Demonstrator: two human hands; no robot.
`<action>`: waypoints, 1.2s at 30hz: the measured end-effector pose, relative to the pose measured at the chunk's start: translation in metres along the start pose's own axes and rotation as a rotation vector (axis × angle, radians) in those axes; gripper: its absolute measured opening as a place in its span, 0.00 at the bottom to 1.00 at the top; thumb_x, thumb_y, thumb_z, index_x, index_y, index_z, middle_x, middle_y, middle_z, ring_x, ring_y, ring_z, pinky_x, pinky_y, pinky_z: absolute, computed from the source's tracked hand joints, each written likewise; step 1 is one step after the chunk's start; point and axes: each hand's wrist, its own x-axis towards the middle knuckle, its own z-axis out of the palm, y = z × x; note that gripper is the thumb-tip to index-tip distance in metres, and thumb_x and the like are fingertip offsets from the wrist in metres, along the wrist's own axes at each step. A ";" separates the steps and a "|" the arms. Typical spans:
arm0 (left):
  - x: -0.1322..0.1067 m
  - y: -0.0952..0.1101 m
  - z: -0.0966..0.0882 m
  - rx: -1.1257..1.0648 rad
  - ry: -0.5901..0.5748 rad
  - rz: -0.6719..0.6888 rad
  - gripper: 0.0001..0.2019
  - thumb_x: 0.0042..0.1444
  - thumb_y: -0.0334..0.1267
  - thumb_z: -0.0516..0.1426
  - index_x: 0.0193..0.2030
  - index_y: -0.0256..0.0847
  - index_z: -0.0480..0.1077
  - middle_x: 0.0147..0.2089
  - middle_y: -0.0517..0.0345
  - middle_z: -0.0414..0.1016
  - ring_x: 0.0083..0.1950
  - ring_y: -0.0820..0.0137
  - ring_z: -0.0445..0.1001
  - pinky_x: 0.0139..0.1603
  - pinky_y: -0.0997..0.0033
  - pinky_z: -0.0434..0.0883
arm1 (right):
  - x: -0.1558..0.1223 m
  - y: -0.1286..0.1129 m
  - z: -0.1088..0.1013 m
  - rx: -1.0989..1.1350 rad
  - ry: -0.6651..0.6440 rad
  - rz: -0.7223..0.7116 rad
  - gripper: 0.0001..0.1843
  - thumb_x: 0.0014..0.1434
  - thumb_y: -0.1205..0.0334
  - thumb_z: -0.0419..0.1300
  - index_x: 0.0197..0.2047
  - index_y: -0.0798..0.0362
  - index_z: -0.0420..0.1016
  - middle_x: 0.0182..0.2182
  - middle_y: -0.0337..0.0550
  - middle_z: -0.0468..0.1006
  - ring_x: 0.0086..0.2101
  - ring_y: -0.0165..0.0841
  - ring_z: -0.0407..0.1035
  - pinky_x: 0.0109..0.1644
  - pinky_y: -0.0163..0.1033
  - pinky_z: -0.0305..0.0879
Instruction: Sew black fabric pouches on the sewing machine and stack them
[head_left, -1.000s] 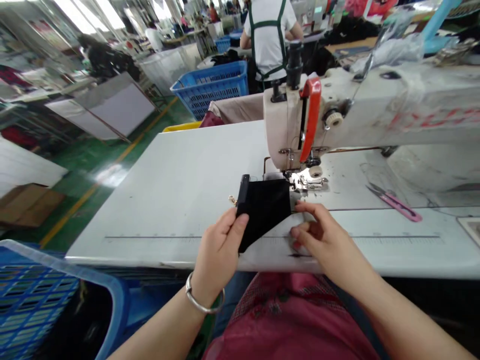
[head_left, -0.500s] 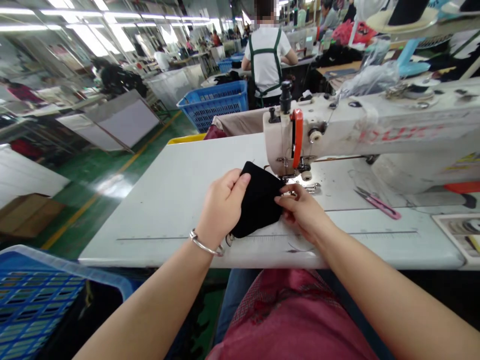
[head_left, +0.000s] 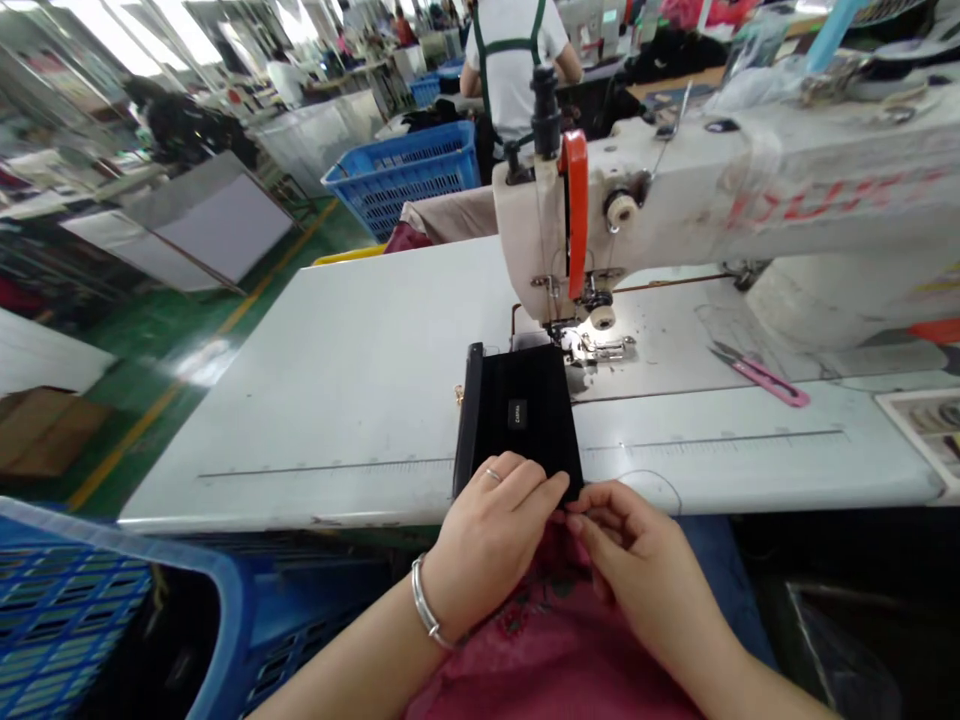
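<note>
A black clasp purse [head_left: 536, 385] lies on the white sewing table, with a small dark label on its face. Its stiff frame runs down the left side, where a gold-coloured clasp [head_left: 459, 395] sticks out. The far right corner is at the presser foot of the sewing machine [head_left: 540, 240]. My left hand [head_left: 499, 525], with a ring and a silver bracelet, is closed over the purse's near edge; its thumb is beside the near right corner. My right hand [head_left: 626, 545] pinches at that same corner, fingertips pressed together. What lies between those fingertips is too small to make out.
Pink thread snips [head_left: 765, 380] lie on the table to the right. A blue basket [head_left: 225, 600] stands at lower left, and another blue crate [head_left: 409, 180] is beyond the table. A co-worker [head_left: 514, 60] sits ahead, facing away.
The purse has turned, so its labelled face and clasp frame now show. Both hands have moved toward me, to its near edge. The camera view has tilted down slightly.
</note>
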 end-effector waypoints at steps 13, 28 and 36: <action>0.001 0.002 0.011 -0.094 0.161 -0.067 0.09 0.66 0.29 0.56 0.50 0.38 0.75 0.39 0.54 0.75 0.41 0.67 0.71 0.45 0.65 0.73 | -0.008 0.020 -0.010 0.161 -0.066 0.176 0.27 0.55 0.40 0.67 0.47 0.53 0.77 0.33 0.45 0.82 0.18 0.28 0.67 0.20 0.34 0.62; 0.000 0.009 0.010 -0.183 0.211 -0.060 0.11 0.63 0.25 0.59 0.49 0.39 0.75 0.41 0.54 0.76 0.44 0.68 0.69 0.48 0.67 0.74 | 0.000 -0.004 -0.002 0.072 0.057 0.088 0.26 0.51 0.36 0.67 0.35 0.54 0.80 0.18 0.41 0.75 0.17 0.33 0.68 0.20 0.36 0.64; -0.001 0.008 0.012 -0.184 0.193 -0.052 0.11 0.63 0.25 0.57 0.50 0.40 0.75 0.41 0.54 0.76 0.44 0.68 0.69 0.47 0.67 0.74 | 0.000 -0.005 -0.006 0.066 0.027 0.073 0.24 0.53 0.40 0.66 0.37 0.54 0.80 0.23 0.42 0.78 0.19 0.33 0.70 0.23 0.36 0.67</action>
